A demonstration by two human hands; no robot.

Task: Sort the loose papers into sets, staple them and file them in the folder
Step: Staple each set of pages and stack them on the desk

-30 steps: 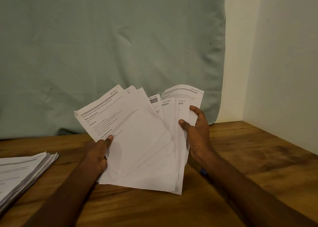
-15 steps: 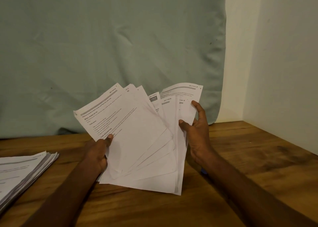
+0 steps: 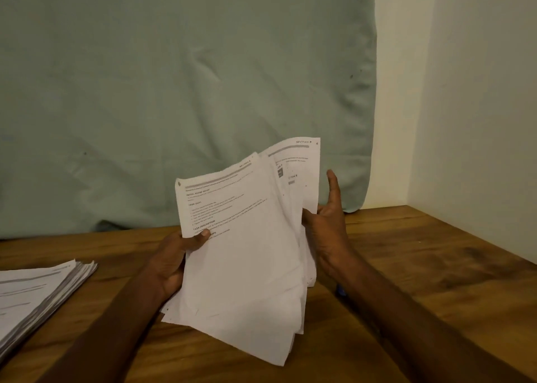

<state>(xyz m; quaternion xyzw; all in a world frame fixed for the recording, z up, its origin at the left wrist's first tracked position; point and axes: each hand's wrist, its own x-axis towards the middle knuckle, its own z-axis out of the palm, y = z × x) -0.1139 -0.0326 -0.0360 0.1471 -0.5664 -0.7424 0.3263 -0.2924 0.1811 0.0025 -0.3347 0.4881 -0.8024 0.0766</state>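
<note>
A pale green fabric sheet (image 3: 180, 98) hangs across the upper left and middle of the frame, with a cream plaster wall (image 3: 479, 92) filling the upper right corner. Below them a brown wooden worktop (image 3: 436, 281) spans the lower half. At the lower left edge a thick stack of white printed papers (image 3: 37, 295) lies flat on the worktop, well apart from the hands. In the middle of the frame a bundle of loose white printed sheets (image 3: 247, 266) is held upright above the worktop, its sheets partly overlapped, with a rear sheet rising higher at the upper right. The left hand (image 3: 171, 263) grips the bundle's left edge, thumb pressed on the front page and the other fingers hidden behind the paper. The right hand (image 3: 328, 225) holds the bundle's right edge, its thumb pinching the sheets near the middle while one finger points straight up beside the rear sheet. A small blue object (image 3: 340, 291), too hidden to identify, shows just under the right forearm.
</note>
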